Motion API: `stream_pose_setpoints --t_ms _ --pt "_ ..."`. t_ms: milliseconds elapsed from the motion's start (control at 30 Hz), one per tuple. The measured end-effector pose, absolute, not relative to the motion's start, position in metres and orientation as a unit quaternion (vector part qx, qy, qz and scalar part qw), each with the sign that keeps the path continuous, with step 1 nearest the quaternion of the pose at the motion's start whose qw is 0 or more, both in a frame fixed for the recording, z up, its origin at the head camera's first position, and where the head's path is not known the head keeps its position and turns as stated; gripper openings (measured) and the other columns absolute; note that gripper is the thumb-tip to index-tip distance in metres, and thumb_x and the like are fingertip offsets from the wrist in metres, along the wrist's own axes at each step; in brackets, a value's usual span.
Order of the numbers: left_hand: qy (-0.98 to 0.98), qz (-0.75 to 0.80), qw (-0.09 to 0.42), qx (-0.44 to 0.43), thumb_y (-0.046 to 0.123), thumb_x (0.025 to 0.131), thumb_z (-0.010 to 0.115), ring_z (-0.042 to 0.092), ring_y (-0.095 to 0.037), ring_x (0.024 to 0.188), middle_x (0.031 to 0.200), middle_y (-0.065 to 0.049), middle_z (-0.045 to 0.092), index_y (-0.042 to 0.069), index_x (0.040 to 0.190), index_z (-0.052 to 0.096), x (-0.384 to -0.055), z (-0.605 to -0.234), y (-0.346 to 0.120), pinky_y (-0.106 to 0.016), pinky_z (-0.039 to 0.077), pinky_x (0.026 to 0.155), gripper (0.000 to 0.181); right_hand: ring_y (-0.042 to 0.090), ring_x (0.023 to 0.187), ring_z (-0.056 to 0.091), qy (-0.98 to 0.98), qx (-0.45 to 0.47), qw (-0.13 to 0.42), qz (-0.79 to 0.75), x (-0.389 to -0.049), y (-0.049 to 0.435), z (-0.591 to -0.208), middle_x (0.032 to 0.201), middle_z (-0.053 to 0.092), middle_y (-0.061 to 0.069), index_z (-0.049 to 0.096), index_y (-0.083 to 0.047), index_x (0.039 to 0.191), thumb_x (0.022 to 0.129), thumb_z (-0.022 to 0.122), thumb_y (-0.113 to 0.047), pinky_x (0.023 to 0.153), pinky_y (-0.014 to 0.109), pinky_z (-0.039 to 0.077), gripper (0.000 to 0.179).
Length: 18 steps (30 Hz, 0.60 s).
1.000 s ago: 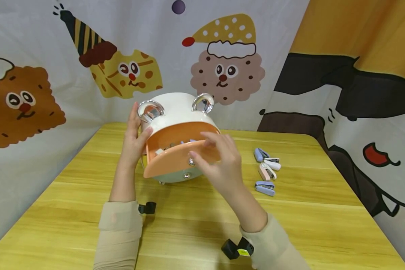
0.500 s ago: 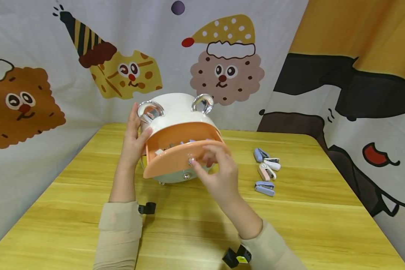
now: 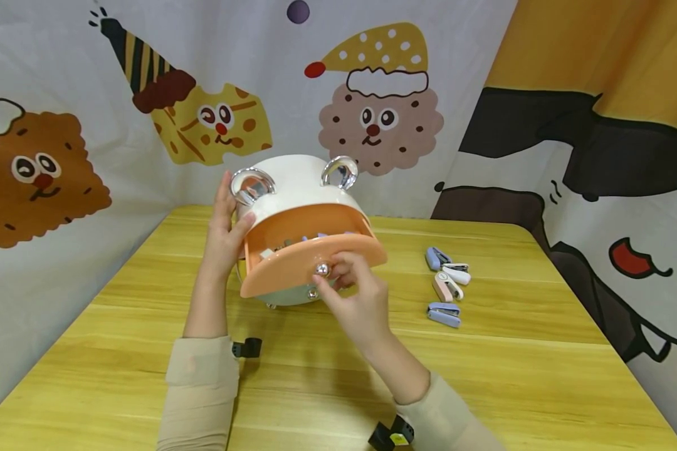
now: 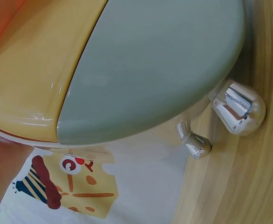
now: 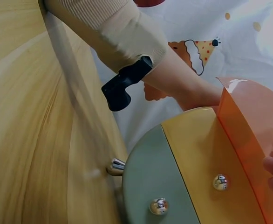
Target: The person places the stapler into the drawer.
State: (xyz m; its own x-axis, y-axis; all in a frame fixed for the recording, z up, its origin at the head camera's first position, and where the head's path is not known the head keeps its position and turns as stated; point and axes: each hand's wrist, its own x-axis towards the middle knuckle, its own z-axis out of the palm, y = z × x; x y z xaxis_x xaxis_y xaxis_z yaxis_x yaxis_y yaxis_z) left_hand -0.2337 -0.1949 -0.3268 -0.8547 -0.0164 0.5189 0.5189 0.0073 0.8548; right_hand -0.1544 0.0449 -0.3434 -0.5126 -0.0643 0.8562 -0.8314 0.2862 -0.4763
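- Glossy rounded cabinet with white top, silver ears and orange, yellow and green drawers [image 3: 301, 181]: on the wood-grain table [image 3: 293, 388], centre. Curved orange top drawer [image 3: 284, 274] pulled out, small bits inside, mostly hidden.
- Handling: probably light, stiff plastic, slick; might skid or tip unbraced. Scuffs likelier than breakage.
- Best hold: round shiny silver knob [image 3: 322, 269], cabinet side braced.
- Right hand grip [image 3: 358, 293]: nearly closed, thumb and forefinger pinching knob; firmness can't tell.
- Left hand grip [image 3: 224, 235]: fingers extended along cabinet side, thumb by front edge, touching.
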Motion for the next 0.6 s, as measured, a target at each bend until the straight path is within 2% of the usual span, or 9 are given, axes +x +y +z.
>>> stream_pose_setpoints --t_ms 133,367,600 --pt "-0.681 -0.682 0.194 -0.181 0.014 0.093 0.053 0.046 -0.034 0.119 0.150 -0.010 0.031 0.035 0.154 0.015 -0.2326 -0.3262 -0.1948 -0.028 0.053 0.078 0.075 0.014 0.059 0.060 -0.703 0.316 0.376 0.514 -0.1539 0.0432 -0.3442 0.075 0.065 0.006 0.058 0.000 0.097 0.075 0.078 0.001 0.054 0.026 0.052 0.029" --pt "-0.686 -0.676 0.195 -0.183 0.015 0.093 0.053 0.043 -0.035 0.124 0.152 -0.011 0.028 0.037 0.154 0.014 -0.2324 -0.3263 -0.1949 -0.031 0.052 0.081 0.076 0.015 0.059 0.060 -0.703 0.319 0.371 0.517 -0.1532 0.0420 -0.3441 0.078 0.066 0.007 0.059 0.000 0.095 0.076 0.076 0.004 0.054 0.027 0.052 0.026" --pt "-0.687 -0.676 0.195 -0.182 0.015 0.092 0.053 0.042 -0.033 0.124 0.151 -0.010 0.030 0.036 0.154 0.015 -0.2338 -0.3270 -0.1948 -0.031 0.052 0.082 0.076 0.014 0.058 0.059 -0.700 0.310 0.358 0.535 -0.1533 0.0402 -0.3407 0.076 0.066 0.005 0.060 -0.002 0.094 0.077 0.073 0.003 0.052 0.027 0.051 0.022"
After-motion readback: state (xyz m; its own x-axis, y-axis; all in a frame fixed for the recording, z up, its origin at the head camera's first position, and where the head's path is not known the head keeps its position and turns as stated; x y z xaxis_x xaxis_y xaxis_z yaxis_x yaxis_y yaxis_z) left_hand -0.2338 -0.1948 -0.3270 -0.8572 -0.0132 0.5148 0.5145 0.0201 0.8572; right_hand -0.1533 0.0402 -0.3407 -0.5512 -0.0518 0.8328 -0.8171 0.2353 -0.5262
